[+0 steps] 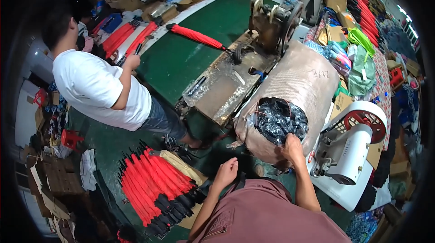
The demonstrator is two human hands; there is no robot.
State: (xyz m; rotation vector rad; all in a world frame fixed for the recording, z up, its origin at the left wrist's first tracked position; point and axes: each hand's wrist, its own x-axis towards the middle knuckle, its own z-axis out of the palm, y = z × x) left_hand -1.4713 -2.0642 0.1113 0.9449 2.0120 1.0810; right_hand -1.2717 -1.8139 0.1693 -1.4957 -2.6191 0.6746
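A large beige woven sack [301,80] lies in front of me, its near end open on shiny black plastic-looking pieces [278,118]. My right hand [292,148] is at the lower right of that opening, its fingers closed on the black material; the fingertips are partly hidden. Lower and to the left, my left hand [226,173] hangs apart from the sack with curled fingers, and nothing shows in it. Left of it on the floor, a pile of folded red umbrellas [152,184] with black ends rests partly on cardboard.
A white sewing machine [349,152] stands close on my right. Beyond the sack is an old dark machine [272,25] on a plastic-covered bench [217,89]. One red umbrella [197,35] lies on the green table [163,59]. A person in a white shirt [93,84] stands at left.
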